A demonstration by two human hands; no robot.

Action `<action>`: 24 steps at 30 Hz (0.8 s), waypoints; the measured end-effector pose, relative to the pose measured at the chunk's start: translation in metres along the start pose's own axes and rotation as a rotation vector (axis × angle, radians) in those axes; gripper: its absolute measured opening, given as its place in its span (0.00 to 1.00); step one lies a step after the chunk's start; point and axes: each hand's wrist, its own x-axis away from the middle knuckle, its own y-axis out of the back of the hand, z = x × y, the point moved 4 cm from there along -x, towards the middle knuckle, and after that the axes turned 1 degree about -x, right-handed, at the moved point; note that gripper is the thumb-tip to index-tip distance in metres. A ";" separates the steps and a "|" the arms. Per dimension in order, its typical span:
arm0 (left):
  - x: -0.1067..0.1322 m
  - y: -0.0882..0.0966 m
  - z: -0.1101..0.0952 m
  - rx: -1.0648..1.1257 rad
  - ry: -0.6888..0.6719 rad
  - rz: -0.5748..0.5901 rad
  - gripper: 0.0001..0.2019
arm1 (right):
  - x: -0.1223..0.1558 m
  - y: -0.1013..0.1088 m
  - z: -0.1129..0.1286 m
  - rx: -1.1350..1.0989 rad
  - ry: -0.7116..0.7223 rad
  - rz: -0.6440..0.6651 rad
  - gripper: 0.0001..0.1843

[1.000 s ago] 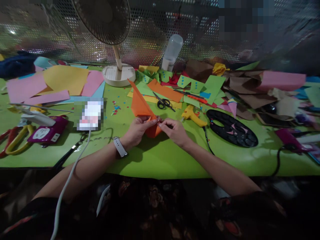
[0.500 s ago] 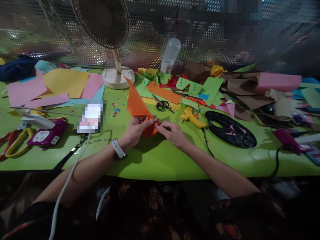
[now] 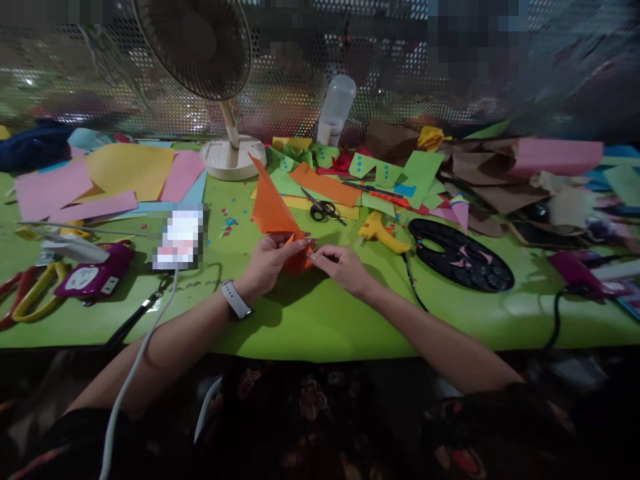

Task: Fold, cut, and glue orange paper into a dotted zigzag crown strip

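My left hand (image 3: 270,261), with a white watch on its wrist, grips the lower end of a folded orange paper (image 3: 273,210) whose long point rises up and to the left. My right hand (image 3: 341,265) pinches the same paper's lower right edge, fingertips almost meeting the left thumb. Both hands hover just above the green table (image 3: 320,320). Black scissors (image 3: 323,210) and a yellow glue gun (image 3: 383,232) lie just beyond my right hand.
A desk fan (image 3: 220,80) and a white bottle (image 3: 336,108) stand at the back. Coloured paper sheets and scraps (image 3: 120,170) cover the back of the table. A black palette (image 3: 463,257) lies right, a purple device (image 3: 93,277) and yellow-handled scissors (image 3: 30,293) left.
Both hands and the orange paper have shifted slightly left and down in view. The right fingers have closed in on the paper's lower edge.
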 end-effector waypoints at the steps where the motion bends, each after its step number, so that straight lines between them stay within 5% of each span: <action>1: 0.000 0.000 0.000 0.000 0.001 -0.003 0.14 | 0.000 0.000 0.000 -0.003 -0.003 0.005 0.18; 24: -0.001 0.000 -0.001 0.045 0.015 -0.019 0.11 | -0.001 0.000 0.000 0.012 0.006 -0.009 0.21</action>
